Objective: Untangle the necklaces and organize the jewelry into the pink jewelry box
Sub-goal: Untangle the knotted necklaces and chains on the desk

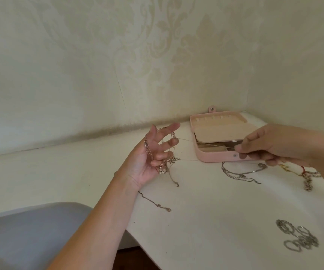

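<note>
1. Two hands I see: left hand [147,158], left of the pink jewelry box [211,157], half-spread, lower fingers [160,155] curling round tangled necklaces [167,162].
2. Right hand [270,145] at the box's front pinches a thin chain [215,146].

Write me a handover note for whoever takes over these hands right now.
Left hand holds the tangled rose-gold chains looped over its fingers. Right hand pinches one thin strand, pulled taut from the tangle. Open pink jewelry box sits at the back of the white table; no jewelry seen inside. Loose silver chains and a chunky silver chain pile lie on the table. Left: finish untangling, box everything.
</note>
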{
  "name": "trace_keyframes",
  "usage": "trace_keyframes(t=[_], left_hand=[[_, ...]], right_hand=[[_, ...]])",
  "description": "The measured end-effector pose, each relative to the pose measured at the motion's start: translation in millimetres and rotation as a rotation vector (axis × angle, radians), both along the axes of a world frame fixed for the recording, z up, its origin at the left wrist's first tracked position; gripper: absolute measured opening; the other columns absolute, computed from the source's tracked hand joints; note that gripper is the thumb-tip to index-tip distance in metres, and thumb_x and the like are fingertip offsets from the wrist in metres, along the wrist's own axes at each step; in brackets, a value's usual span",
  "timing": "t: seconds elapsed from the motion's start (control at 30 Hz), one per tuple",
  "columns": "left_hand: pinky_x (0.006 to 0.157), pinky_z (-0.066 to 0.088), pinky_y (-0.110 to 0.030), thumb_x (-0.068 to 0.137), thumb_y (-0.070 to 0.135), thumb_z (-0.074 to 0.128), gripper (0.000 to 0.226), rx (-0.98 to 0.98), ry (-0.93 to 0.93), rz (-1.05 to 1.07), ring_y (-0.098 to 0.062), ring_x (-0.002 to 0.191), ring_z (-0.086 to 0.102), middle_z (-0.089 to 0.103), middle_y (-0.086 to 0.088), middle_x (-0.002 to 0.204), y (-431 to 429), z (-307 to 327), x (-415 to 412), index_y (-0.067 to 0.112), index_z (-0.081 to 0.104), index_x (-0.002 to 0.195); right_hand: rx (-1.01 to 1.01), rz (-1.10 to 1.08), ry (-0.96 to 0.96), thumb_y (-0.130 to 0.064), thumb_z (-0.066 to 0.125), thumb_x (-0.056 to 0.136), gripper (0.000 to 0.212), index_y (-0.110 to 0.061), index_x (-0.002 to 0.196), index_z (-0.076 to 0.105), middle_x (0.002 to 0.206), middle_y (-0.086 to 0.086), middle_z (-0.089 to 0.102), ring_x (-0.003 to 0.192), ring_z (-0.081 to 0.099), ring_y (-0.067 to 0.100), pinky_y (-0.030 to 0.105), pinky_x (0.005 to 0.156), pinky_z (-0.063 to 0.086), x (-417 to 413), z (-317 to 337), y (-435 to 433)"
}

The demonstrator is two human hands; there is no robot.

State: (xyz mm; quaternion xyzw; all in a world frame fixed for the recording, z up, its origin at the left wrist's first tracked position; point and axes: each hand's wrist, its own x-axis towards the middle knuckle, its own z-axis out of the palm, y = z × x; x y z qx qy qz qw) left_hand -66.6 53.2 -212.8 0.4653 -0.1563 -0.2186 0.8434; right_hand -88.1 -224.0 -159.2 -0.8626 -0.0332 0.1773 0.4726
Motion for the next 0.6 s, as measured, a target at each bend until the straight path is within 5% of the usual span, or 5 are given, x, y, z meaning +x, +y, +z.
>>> trace_keyframes(t=[0.27, 0.43, 0.5, 0.6], left_hand=[[0.028, 0.029, -0.009, 0.050, 0.056, 0.086, 0.068, 0.053, 0.009, -0.044, 0.000, 0.039, 0.037, 0.057, 0.000, 0.074, -2, 0, 1, 0.026, 0.073, 0.110], [0.027, 0.027, -0.010, 0.051, 0.057, 0.086, 0.071, 0.053, 0.004, -0.047, -0.001, 0.040, 0.036, 0.055, 0.000, 0.074, -1, -1, 2, 0.026, 0.071, 0.113], [0.027, 0.028, -0.010, 0.052, 0.056, 0.086, 0.071, 0.047, 0.002, -0.055, -0.001, 0.040, 0.037, 0.055, 0.000, 0.075, 0, -2, 3, 0.025, 0.071, 0.114], [0.028, 0.029, -0.010, 0.055, 0.054, 0.085, 0.069, 0.041, -0.007, -0.069, -0.001, 0.040, 0.038, 0.057, 0.000, 0.077, 1, -3, 4, 0.024, 0.070, 0.115]], right_hand=[[-0.488, -0.175, -0.404, -0.029, 0.063, 0.089, 0.026, -0.018, 0.066, 0.063, 0.066, 0.001, 0.056, 0.054, 0.046, 0.013, 0.026, 0.048, 0.031, 7, -28, 40], [-0.607, -0.152, -0.540, -0.028, 0.064, 0.086, 0.015, -0.024, 0.072, 0.058, 0.077, -0.005, 0.058, 0.075, 0.052, 0.015, 0.027, 0.055, 0.034, 1, -34, 51], [-0.520, -0.128, -0.630, -0.021, 0.068, 0.083, 0.011, -0.025, 0.077, 0.060, 0.079, -0.008, 0.059, 0.080, 0.055, 0.013, 0.025, 0.062, 0.038, -4, -31, 58], [-0.045, -0.039, -0.552, -0.010, 0.075, 0.076, 0.013, -0.020, 0.075, 0.067, 0.069, -0.009, 0.064, 0.064, 0.058, 0.001, 0.009, 0.061, 0.043, -16, -31, 78]])
